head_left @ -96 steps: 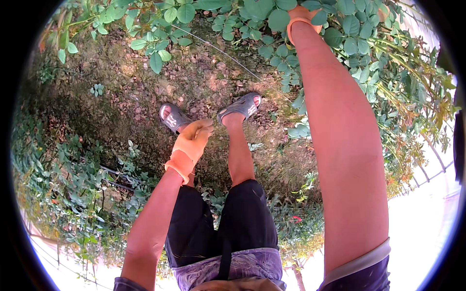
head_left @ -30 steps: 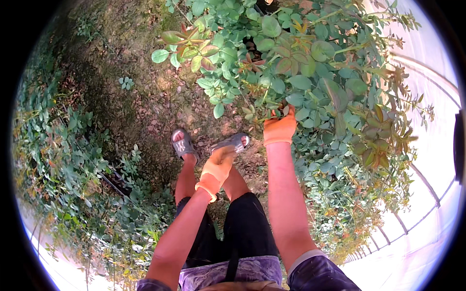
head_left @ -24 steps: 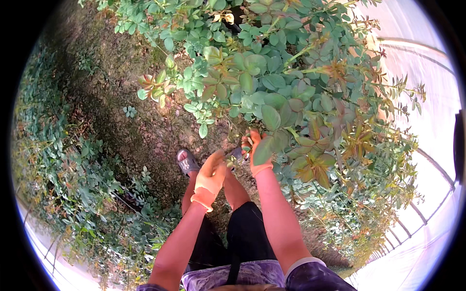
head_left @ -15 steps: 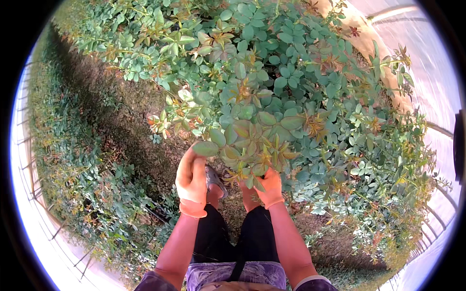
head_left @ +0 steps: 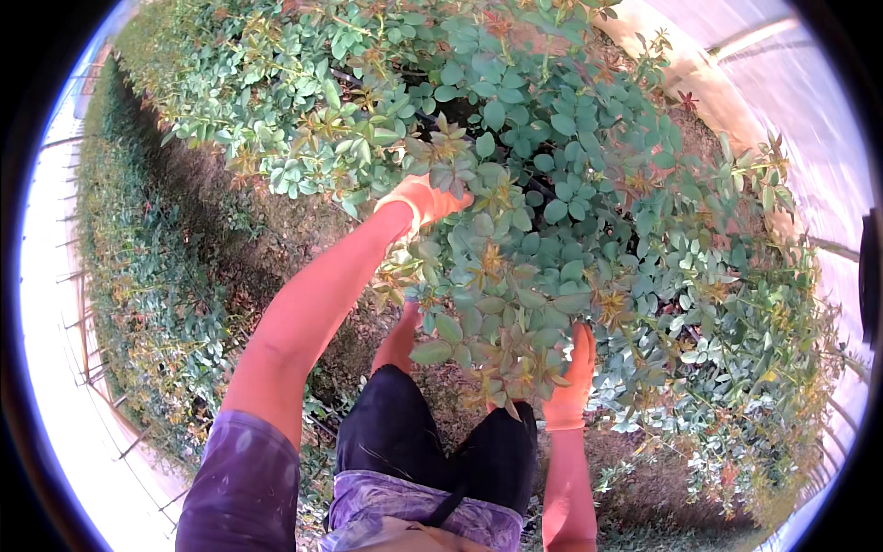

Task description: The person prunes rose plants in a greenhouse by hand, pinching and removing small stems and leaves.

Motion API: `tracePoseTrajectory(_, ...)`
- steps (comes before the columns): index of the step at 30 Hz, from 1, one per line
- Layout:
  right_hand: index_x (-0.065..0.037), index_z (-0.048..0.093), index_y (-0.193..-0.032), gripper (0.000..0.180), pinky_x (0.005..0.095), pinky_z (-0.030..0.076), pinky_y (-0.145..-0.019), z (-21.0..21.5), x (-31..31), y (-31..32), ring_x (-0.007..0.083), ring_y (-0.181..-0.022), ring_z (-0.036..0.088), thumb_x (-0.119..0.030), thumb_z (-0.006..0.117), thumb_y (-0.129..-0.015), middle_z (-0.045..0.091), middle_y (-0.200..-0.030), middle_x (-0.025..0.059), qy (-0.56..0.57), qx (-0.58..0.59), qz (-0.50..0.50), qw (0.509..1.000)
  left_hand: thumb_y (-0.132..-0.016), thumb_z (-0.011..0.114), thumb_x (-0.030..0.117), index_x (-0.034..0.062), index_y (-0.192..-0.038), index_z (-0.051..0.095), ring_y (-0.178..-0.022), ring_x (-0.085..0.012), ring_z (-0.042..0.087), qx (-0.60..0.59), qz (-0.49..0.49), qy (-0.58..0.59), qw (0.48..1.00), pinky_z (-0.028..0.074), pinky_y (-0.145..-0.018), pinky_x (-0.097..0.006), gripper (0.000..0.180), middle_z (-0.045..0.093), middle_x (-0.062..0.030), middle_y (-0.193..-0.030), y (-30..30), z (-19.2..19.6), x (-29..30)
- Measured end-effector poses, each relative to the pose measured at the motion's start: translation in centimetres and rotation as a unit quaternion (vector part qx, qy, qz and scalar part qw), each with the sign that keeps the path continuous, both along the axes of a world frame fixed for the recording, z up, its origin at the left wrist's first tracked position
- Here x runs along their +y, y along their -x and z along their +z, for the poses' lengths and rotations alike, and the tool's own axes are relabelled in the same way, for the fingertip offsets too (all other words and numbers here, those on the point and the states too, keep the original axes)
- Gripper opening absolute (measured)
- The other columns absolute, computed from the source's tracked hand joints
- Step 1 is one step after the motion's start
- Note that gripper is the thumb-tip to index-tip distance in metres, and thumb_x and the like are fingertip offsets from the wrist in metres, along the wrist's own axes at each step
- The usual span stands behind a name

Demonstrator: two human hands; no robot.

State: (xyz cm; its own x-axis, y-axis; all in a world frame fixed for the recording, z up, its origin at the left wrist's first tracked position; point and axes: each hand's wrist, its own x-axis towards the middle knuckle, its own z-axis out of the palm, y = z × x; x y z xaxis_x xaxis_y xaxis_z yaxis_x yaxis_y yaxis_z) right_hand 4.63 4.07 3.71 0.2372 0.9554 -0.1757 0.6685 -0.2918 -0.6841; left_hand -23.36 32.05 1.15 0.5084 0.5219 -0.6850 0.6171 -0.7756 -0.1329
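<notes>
Leafy rose bushes (head_left: 538, 221) with green leaves and reddish young shoots fill the middle. I wear orange gloves on both hands. My left hand (head_left: 425, 201) reaches forward into the near left side of the bush, its fingertips among the leaves; whether they grip a stem is hidden. My right hand (head_left: 572, 379) is lower and nearer to me, beside a leafy shoot (head_left: 510, 354) that leans toward my legs. Its fingers stretch upward along the foliage, and nothing shows in its grasp.
A dirt path (head_left: 285, 230) runs along the left of the bush, with another row of plants (head_left: 156, 304) beyond it. At right, pale plastic sheeting (head_left: 809, 120) on curved ribs walls the space. My knees (head_left: 391, 405) are close below the foliage.
My left hand has moved forward from in front of the near shoot into the bush. My right hand has shifted right, its fingers straightening away from the shoot. The view has shifted slightly.
</notes>
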Motion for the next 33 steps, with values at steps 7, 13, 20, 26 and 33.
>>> tracePoseTrajectory(7, -0.006, 0.043, -0.144, 0.064, 0.0324, 0.049, -0.082, -5.6, -8.6, 2.1, 0.0217, -0.104, 0.060, -0.037, 0.065, -0.093, 0.057, -0.130, 0.0132, 0.089, 0.476, -0.234, 0.843, -0.094, 0.055, 0.016, 0.0297, -0.142, 0.049, -0.117, -0.0283, 0.058, -0.155, 0.146, 0.009, 0.977, 0.051, -0.091, -0.034, 0.051, 0.055, -0.0086, -0.135, 1.6, -7.1, -0.5)
tracePoseTrajectory(13, -0.010, 0.043, -0.148, 0.056, 0.0453, 0.045, -0.104, -4.7, -10.0, 5.9, 0.0256, -0.120, 0.057, -0.041, 0.052, -0.101, 0.060, -0.133, 0.0138, -0.017, 0.558, -0.405, 0.724, -0.087, 0.063, 0.015, 0.0084, -0.131, 0.057, -0.113, -0.0268, 0.059, -0.197, 0.215, 0.197, 0.936, 0.049, -0.092, -0.037, 0.044, 0.057, -0.0128, -0.133, 2.5, -3.0, -2.8)
tracePoseTrajectory(20, -0.001, 0.048, -0.141, 0.053, 0.0284, 0.051, -0.083, 0.2, -1.5, 6.2, 0.0136, -0.101, 0.061, -0.026, 0.064, -0.097, 0.060, -0.128, 0.0081, -0.131, 0.376, -0.399, 0.826, -0.082, 0.072, 0.002, 0.0000, -0.110, 0.067, -0.094, -0.0228, 0.066, -0.431, 0.549, 0.263, 0.666, 0.051, -0.087, -0.033, 0.029, 0.070, -0.0077, -0.109, 6.9, -9.5, -5.8)
tracePoseTrajectory(26, -0.001, 0.050, -0.140, 0.046, 0.0300, 0.046, -0.101, -0.2, -1.5, 4.4, 0.0158, -0.119, 0.058, -0.008, 0.063, -0.097, 0.059, -0.133, 0.0076, 0.066, 0.250, -0.433, 0.863, -0.083, 0.073, 0.007, 0.0046, -0.121, 0.063, -0.101, -0.0259, 0.065, -0.470, 0.326, -0.035, 0.820, 0.051, -0.088, -0.037, 0.040, 0.067, -0.0119, -0.117, 5.1, -0.1, -1.0)
tracePoseTrajectory(33, 0.000, 0.054, -0.134, 0.040, 0.0287, 0.048, -0.097, -5.0, -1.2, 4.9, 0.0186, -0.113, 0.060, -0.010, 0.061, -0.097, 0.062, -0.127, 0.0094, -0.007, 0.414, -0.490, 0.767, -0.099, 0.056, 0.006, 0.0018, -0.125, 0.064, -0.101, -0.0149, 0.065, -0.605, 0.508, 0.198, 0.580, 0.051, -0.089, -0.030, 0.028, 0.068, -0.0083, -0.116, -3.0, 9.9, 6.4)
